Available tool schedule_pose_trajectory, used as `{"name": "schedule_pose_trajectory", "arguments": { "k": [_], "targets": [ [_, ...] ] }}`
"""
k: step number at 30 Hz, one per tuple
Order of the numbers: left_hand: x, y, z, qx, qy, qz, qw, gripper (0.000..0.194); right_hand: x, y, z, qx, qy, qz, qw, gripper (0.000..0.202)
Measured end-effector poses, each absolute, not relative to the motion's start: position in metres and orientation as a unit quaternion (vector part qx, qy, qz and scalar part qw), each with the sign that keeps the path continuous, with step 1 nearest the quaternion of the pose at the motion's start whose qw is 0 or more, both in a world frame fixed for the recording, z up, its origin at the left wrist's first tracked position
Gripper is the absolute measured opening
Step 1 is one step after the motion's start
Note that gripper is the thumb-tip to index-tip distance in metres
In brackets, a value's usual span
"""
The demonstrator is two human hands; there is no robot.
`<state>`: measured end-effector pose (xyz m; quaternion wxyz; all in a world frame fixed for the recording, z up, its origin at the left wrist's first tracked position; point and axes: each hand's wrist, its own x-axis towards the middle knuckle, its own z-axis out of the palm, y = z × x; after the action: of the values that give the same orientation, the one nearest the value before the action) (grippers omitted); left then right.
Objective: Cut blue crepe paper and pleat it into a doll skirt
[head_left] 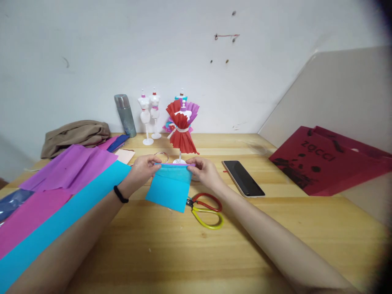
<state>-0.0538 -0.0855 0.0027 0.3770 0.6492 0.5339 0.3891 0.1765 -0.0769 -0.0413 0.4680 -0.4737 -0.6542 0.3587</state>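
Between left hand (143, 168) and right hand (204, 171) | blue paper (169, 191) | each pinching a corner

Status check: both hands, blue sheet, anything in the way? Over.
Left hand, right hand pinching blue sheet near top corners. Purple strip along its top edge. Scissors close by, blades hidden behind sheet.

Craft workspace: wooden table (147, 253), mini mannequins (145, 116), scissors (190, 202), coloured sheets (170, 192).
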Motion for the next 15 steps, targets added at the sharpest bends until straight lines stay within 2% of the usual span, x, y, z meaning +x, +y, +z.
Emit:
{"name": "schedule_pose_trajectory", "arguments": {
  "k": [3, 6, 8, 12, 15],
  "targets": [
    [-0.053, -0.083, 0.0, 0.627, 0.541, 0.39, 0.403, 0.012, 0.175, -0.074, -0.044, -0.47, -0.62, 0.423, 0.465, 0.02],
    [-0.054, -0.082, -0.002, 0.634, 0.543, 0.383, 0.395, 0.013, 0.175, -0.075, -0.043, -0.465, -0.63, 0.413, 0.464, 0.02],
    [-0.056, -0.082, -0.003, 0.669, 0.546, 0.377, 0.335, 0.012, 0.176, -0.077, -0.04, -0.468, -0.653, 0.381, 0.458, 0.02],
    [-0.058, -0.085, 0.001, 0.748, 0.553, 0.336, 0.146, 0.008, 0.178, -0.08, -0.032, -0.497, -0.686, 0.321, 0.424, 0.016],
    [-0.057, -0.091, 0.006, 0.759, 0.581, 0.273, 0.106, 0.011, 0.178, -0.082, -0.027, -0.526, -0.676, 0.317, 0.407, 0.016]
  ]
}}
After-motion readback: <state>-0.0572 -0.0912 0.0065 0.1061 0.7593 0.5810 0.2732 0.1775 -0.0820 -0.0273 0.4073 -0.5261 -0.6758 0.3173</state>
